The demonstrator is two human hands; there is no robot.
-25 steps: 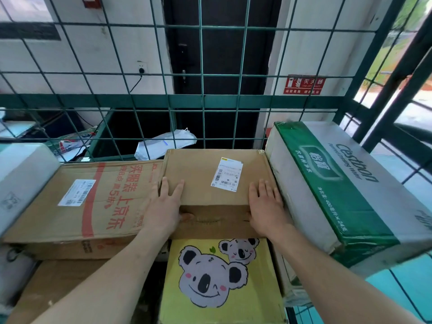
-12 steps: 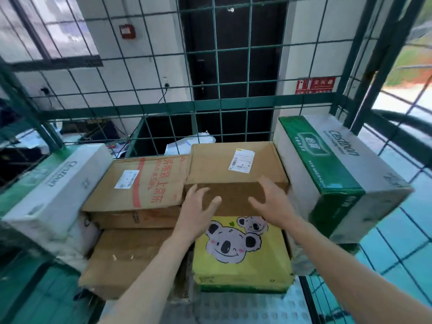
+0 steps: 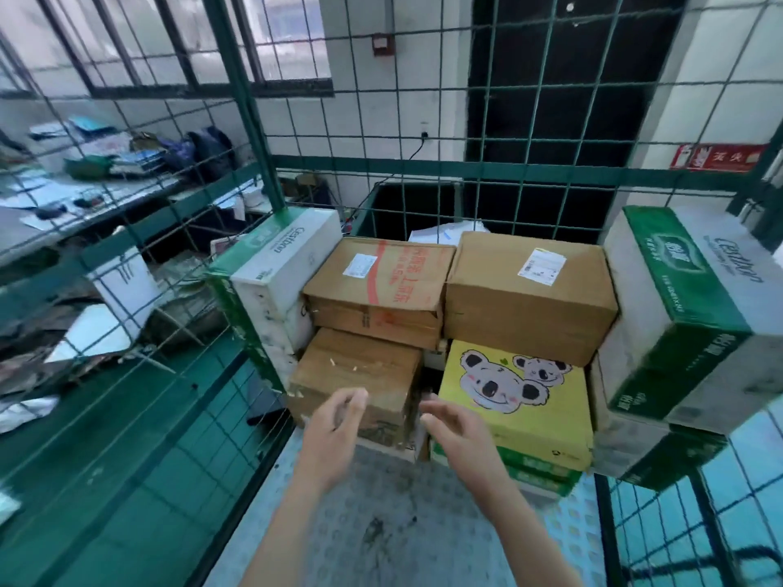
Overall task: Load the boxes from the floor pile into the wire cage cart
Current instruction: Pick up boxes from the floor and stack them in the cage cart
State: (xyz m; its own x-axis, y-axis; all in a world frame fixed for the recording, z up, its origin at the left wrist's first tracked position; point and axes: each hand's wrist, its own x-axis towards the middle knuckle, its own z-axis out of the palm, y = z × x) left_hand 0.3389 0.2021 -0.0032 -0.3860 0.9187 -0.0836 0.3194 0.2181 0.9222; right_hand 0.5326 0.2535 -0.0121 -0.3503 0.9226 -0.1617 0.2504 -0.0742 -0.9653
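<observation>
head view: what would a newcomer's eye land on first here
The yellow cardboard box with koala drawings, low in front under a plain brown cardboard box. Then the green-and-white carton tilted at the far right. The left hand and right hand hover open and empty nearest the camera.

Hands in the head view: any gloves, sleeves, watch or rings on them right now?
No. The left hand and right hand are bare: no gloves, rings or watch visible. The left forearm and right forearm are uncovered down to the frame's bottom edge, so no sleeve shows. Fingertips are slightly motion-blurred.
</observation>
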